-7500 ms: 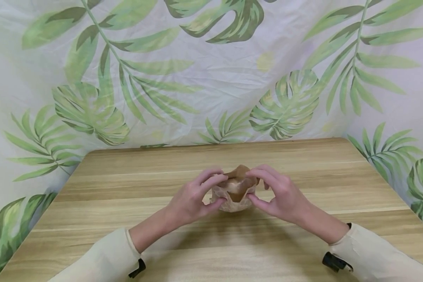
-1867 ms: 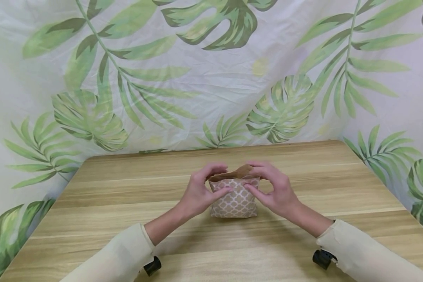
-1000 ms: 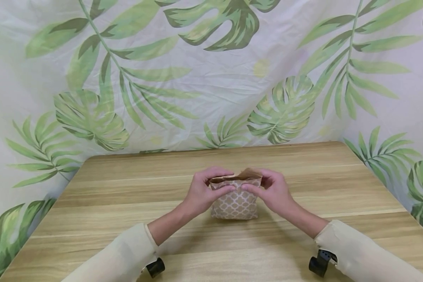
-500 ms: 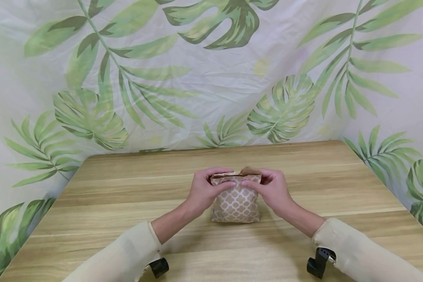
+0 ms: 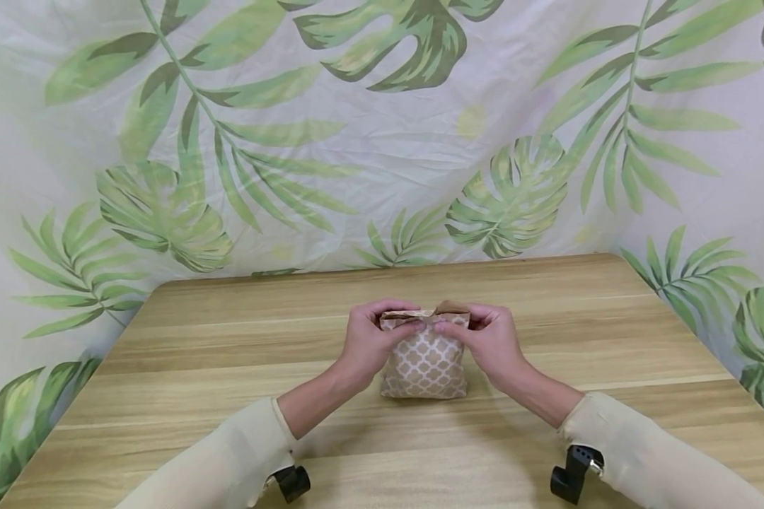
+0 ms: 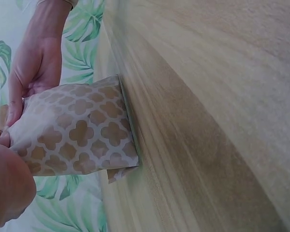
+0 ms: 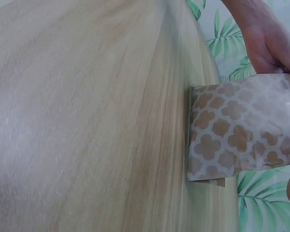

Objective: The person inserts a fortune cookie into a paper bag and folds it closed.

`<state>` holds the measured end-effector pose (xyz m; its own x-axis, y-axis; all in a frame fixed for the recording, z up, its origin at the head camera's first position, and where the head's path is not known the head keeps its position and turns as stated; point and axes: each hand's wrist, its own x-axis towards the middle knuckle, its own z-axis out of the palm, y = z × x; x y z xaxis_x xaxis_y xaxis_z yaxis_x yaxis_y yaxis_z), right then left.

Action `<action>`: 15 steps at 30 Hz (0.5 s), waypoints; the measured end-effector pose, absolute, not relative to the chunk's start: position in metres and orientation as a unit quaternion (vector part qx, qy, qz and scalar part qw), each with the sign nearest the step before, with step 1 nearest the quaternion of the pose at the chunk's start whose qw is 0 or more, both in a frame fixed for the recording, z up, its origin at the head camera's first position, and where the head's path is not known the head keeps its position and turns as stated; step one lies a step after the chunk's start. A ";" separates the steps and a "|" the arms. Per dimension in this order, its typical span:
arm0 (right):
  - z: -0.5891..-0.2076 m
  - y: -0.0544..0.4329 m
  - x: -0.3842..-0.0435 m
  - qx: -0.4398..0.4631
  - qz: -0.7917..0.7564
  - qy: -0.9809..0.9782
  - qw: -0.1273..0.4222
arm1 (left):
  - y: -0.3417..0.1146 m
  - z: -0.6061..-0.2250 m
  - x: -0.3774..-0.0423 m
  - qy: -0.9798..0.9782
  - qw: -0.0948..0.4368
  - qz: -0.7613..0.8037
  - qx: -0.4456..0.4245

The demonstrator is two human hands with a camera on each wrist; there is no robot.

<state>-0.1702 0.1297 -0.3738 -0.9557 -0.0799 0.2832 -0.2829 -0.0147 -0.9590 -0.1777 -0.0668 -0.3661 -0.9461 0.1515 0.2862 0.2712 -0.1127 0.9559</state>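
A small brown paper bag (image 5: pixel 425 364) with a white quatrefoil pattern stands upright near the middle of the table. My left hand (image 5: pixel 369 336) pinches its top edge on the left, thumb on the front face and fingers behind. On the right side my right hand (image 5: pixel 493 339) pinches the same edge in a like way, the two thumb tips almost meeting. The mouth of the bag is pressed nearly flat, with a brown flap sticking up at the right. In both wrist views the bag's bottom (image 6: pixel 128 125) rests on the wood. Its contents are hidden.
The wooden table (image 5: pixel 229 339) spreads out around the bag on all sides. Behind it hangs a white cloth (image 5: pixel 382 162) with green leaf prints. Black wrist cameras (image 5: pixel 293 483) hang under both sleeves.
Earlier the bag's mouth gaped, crumpled, between spread fingers. Since then the bag has been straightened upright, my thumbs have moved inward along its front, and its top has been pressed together.
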 end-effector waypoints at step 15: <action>-0.367 0.129 -0.174 0.057 0.716 -0.695 0.025 | -0.066 -0.367 -0.179 -0.669 0.062 -0.728 -0.135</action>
